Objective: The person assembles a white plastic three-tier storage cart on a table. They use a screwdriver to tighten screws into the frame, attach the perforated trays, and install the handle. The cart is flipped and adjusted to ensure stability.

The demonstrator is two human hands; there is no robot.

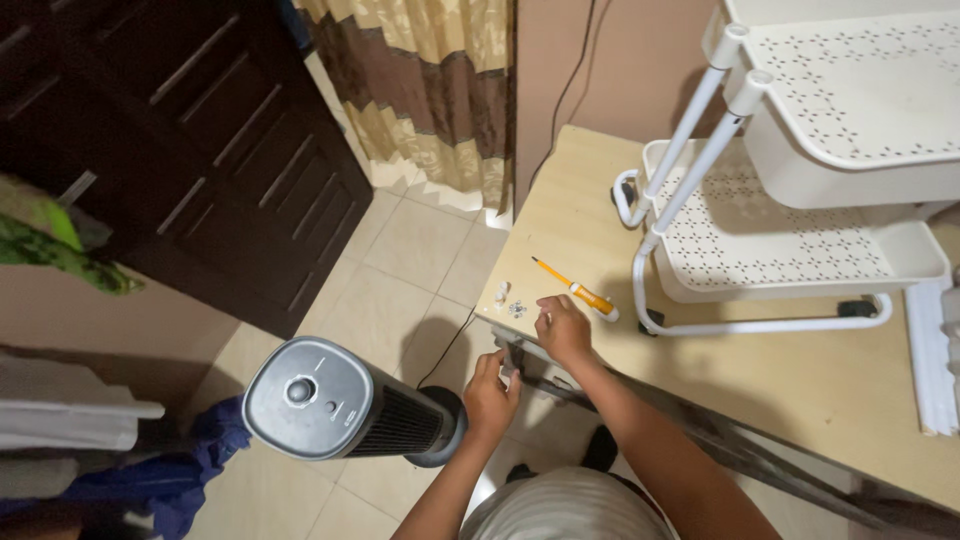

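At the table (800,380) edge, left hand (490,395) pinches a dark metal bracket (512,355) while right hand (562,328), fingers curled loosely and empty, should steady it near the screws (516,309).

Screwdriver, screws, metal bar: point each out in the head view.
screwdriver (577,291), head view, on its orange handle.
screws (516,309), head view, on the small pile by the table's corner.
metal bar (740,452), head view, on its bare stretch along the table's edge.

Right hand (562,330) at table (800,370) edge: bare tabletop open to its right. Screwdriver (577,289) and small screws (510,303) just ahead. Cart (780,250) blocks farther ahead-right. Fan (340,400) stands close left of left hand (490,395); floor open between.
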